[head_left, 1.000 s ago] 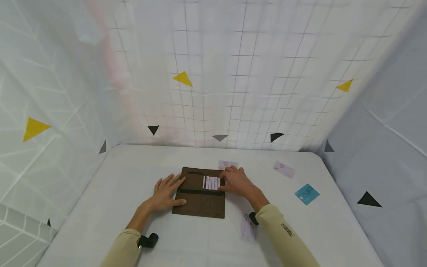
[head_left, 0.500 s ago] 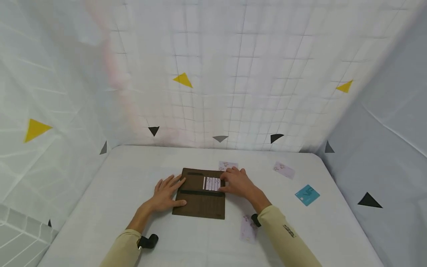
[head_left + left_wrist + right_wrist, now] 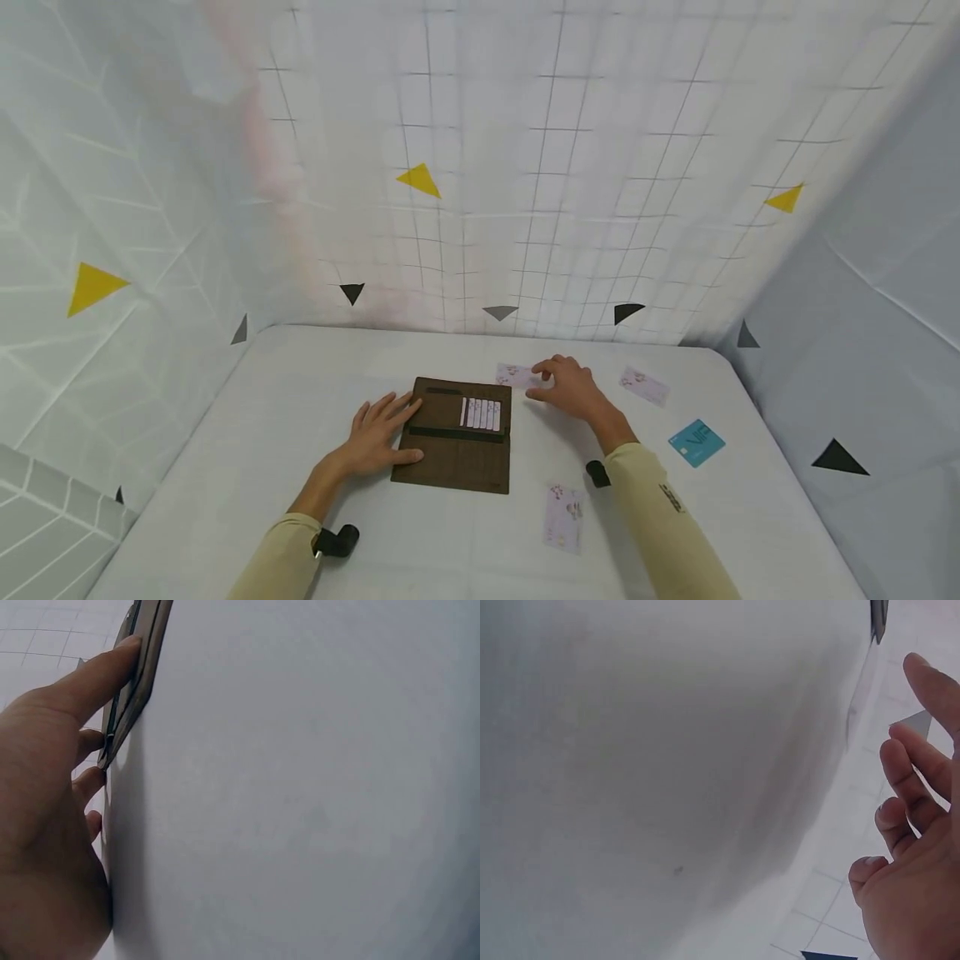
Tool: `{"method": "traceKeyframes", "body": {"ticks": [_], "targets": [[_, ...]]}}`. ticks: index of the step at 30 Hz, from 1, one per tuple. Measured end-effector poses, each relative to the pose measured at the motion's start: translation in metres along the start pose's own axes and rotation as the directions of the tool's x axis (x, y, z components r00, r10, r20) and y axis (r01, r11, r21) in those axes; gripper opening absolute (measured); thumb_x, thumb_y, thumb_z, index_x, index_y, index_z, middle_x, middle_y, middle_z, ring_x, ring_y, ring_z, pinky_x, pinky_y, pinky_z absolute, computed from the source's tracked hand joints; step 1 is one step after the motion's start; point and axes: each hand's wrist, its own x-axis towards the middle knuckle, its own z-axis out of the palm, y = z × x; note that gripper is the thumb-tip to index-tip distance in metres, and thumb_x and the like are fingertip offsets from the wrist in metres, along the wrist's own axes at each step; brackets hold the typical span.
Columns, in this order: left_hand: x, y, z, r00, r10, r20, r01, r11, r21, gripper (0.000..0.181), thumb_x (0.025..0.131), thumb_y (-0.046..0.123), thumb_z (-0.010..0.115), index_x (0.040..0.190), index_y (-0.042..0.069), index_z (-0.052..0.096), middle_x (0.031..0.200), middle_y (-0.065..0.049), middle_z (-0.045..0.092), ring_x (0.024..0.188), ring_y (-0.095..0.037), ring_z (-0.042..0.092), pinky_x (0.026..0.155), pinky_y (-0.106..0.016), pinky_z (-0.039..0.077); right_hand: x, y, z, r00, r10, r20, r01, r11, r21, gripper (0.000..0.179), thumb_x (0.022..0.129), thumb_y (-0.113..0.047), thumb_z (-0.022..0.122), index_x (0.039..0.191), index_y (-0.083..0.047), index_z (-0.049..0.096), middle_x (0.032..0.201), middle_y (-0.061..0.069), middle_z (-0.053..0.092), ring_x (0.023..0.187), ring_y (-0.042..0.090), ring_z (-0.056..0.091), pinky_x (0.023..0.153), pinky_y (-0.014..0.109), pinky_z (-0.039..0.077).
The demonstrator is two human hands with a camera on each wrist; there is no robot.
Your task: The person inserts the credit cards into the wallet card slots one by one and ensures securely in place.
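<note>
A brown wallet lies unfolded on the white table, with several pale pink cards in slots on its upper right half. My left hand rests on its left edge, fingers spread and thumb over the lower flap; the left wrist view shows the thumb on the wallet's edge. To the right of the wallet, my right hand hovers with nothing between its parted thumb and fingers. Its fingertips overlap the right end of a pale pink card beyond the wallet. In the right wrist view the fingers are bent and apart.
Another pink card lies at the back right, and one more pink card lies nearer the front. A teal card marked VIP is at the right. White sheeting encloses the table at the back and sides.
My right hand has left the wallet's card slots and moved right and slightly back, uncovering the wallet's right edge and the near pink card. The left hand stays on the wallet.
</note>
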Motion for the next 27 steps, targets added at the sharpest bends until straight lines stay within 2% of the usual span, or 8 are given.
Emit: {"method": "traceKeyframes", "body": {"ticks": [10, 14, 21, 27], "targets": [[0.0, 0.0, -0.001, 1.0, -0.008, 0.025, 0.008, 1.0, 0.0, 0.089, 0.089, 0.052, 0.071, 0.159, 0.014, 0.031, 0.166, -0.013, 0.022, 0.152, -0.043, 0.011, 0.113, -0.072, 0.0, 0.013, 0.008, 0.005, 0.998, 0.058, -0.016, -0.059, 0.997, -0.057, 0.065, 0.087, -0.05, 0.076, 0.138, -0.012, 0.062, 0.125, 0.012, 0.058, 0.118, 0.035, 0.049, 0.097, 0.067, 0.037], [0.0, 0.002, -0.001, 1.0, -0.004, 0.02, 0.004, 1.0, -0.012, 0.088, 0.089, 0.051, 0.071, 0.159, 0.014, 0.032, 0.166, -0.013, 0.023, 0.152, -0.043, 0.011, 0.113, -0.072, 0.0, 0.018, 0.009, 0.007, 0.996, 0.092, 0.009, -0.091, 0.992, -0.09, 0.071, 0.085, -0.055, 0.075, 0.142, -0.015, 0.059, 0.131, 0.014, 0.055, 0.122, 0.038, 0.046, 0.098, 0.069, 0.035], [0.0, 0.002, 0.001, 1.0, -0.003, 0.023, 0.003, 1.0, -0.006, 0.088, 0.089, 0.05, 0.072, 0.159, 0.014, 0.032, 0.166, -0.014, 0.023, 0.152, -0.044, 0.012, 0.113, -0.072, 0.001, 0.019, 0.011, 0.008, 0.992, 0.126, 0.027, -0.124, 0.989, -0.086, 0.061, 0.085, -0.05, 0.078, 0.133, -0.015, 0.066, 0.134, 0.015, 0.053, 0.124, 0.039, 0.043, 0.098, 0.068, 0.034], [0.0, 0.002, -0.002, 1.0, -0.011, 0.016, 0.011, 1.0, 0.004, 0.088, 0.089, 0.052, 0.071, 0.158, 0.014, 0.034, 0.166, -0.013, 0.024, 0.152, -0.044, 0.012, 0.113, -0.072, 0.001, 0.017, 0.011, 0.005, 0.985, 0.166, 0.055, -0.161, 0.984, -0.074, 0.06, 0.082, -0.054, 0.079, 0.121, -0.011, 0.067, 0.135, 0.016, 0.05, 0.125, 0.041, 0.04, 0.099, 0.067, 0.034]]}}
